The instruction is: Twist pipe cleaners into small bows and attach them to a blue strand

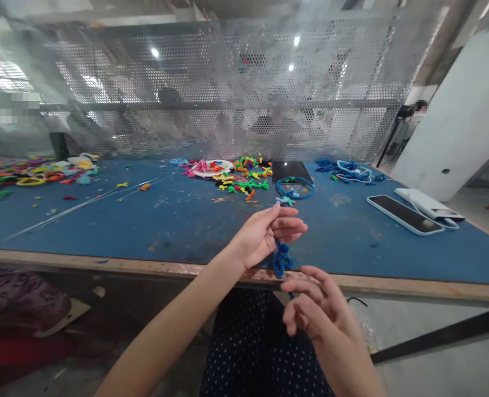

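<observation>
My left hand (269,234) is held over the table's front edge, palm turned sideways and fingers curled. From below its fingers hangs a looped, fuzzy blue pipe cleaner piece (283,260), which the hand appears to grip; the exact hold is hidden. Lower and to the right, my right hand (327,317) has bent fingers spread apart, close to the piece. A small dark blue bit shows by its fingertips, and I cannot make out whether they touch it. Just beyond my left thumb are light blue and teal fuzzy bits (286,200).
A blue pipe cleaner ring (294,188) lies ahead, near a dark flat panel (291,172). Colourful twisted pieces (248,184) surround a white plate (217,168). More lie left and far right. A phone (405,214) and white power bank (428,204) rest right. Perforated metal screen (227,82) behind.
</observation>
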{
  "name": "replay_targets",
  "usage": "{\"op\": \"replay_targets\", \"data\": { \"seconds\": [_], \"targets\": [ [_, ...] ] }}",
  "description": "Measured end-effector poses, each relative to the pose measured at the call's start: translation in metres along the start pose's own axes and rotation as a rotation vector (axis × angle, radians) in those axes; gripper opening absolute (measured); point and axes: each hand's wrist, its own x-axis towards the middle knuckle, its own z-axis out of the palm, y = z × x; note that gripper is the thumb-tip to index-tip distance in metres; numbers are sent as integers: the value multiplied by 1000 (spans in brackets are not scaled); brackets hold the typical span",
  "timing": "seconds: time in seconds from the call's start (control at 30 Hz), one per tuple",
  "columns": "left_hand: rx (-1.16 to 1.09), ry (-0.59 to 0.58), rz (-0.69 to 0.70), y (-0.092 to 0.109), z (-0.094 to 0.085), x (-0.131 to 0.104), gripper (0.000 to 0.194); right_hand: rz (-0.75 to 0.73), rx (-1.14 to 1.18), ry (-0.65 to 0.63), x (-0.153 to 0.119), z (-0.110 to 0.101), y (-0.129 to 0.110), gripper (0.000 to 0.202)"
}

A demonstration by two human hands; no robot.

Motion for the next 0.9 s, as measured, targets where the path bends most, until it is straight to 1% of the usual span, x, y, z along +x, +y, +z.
{"op": "replay_targets", "data": {
  "seconds": [0.07, 0.13, 0.23, 0.3, 0.33, 0.37, 0.43, 0.5, 0.53, 0.57, 0.6, 0.63, 0.67, 0.7, 0.73, 0.77, 0.8, 0.87, 0.9],
  "targets": [
    [-33, -40, -14, 3, 2, -1, 43, -84, -28, 69, -8, -2, 9, 31],
    [-118, -49, -64, 5, 3, 0, 44, -195, -125, 139, -11, -6, 17, 29],
    [-319, -27, -186, 9, 2, 1, 45, -369, -379, 233, -12, -16, 27, 29],
    [-437, -14, -239, 11, 1, 2, 45, -454, -553, 253, -11, -23, 29, 28],
    [-480, -10, -252, 12, 1, 3, 45, -467, -617, 245, -9, -25, 29, 29],
    [-508, -4, -258, 12, 0, 3, 44, -456, -666, 229, -7, -27, 28, 31],
    [-535, 4, -262, 12, 0, 4, 44, -373, -734, 163, 2, -26, 23, 44],
    [-544, 0, -250, 13, 1, 4, 44, -294, -807, 25, 16, -22, 15, 58],
    [-548, -4, -237, 13, 2, 4, 44, -298, -848, -50, 23, -19, 11, 59],
    [-551, -9, -222, 14, 2, 4, 44, -321, -879, -121, 30, -16, 7, 52],
    [-556, -10, -207, 15, 3, 5, 44, -353, -893, -172, 34, -13, 3, 40],
    [-559, -6, -191, 15, 3, 5, 43, -381, -888, -187, 36, -11, -1, 29],
    [-563, 2, -178, 16, 2, 6, 43, -386, -858, -165, 34, -9, -3, 21],
    [-567, 12, -168, 17, 2, 6, 43, -352, -799, -129, 29, -8, -3, 19],
    [-573, 22, -161, 18, 1, 7, 43, -277, -713, -100, 22, -9, -1, 18],
    [-580, 31, -156, 18, 0, 7, 43, -171, -602, -97, 13, -10, 4, 20],
    [-585, 38, -150, 18, -1, 8, 42, -43, -470, -116, 3, -13, 11, 22],
    [-584, 43, -146, 17, -3, 9, 42, 218, -177, -215, -15, -21, 30, 30],
    [-575, 36, -151, 16, -4, 10, 41, 308, -50, -229, -21, -25, 40, 33]
  ]
}}
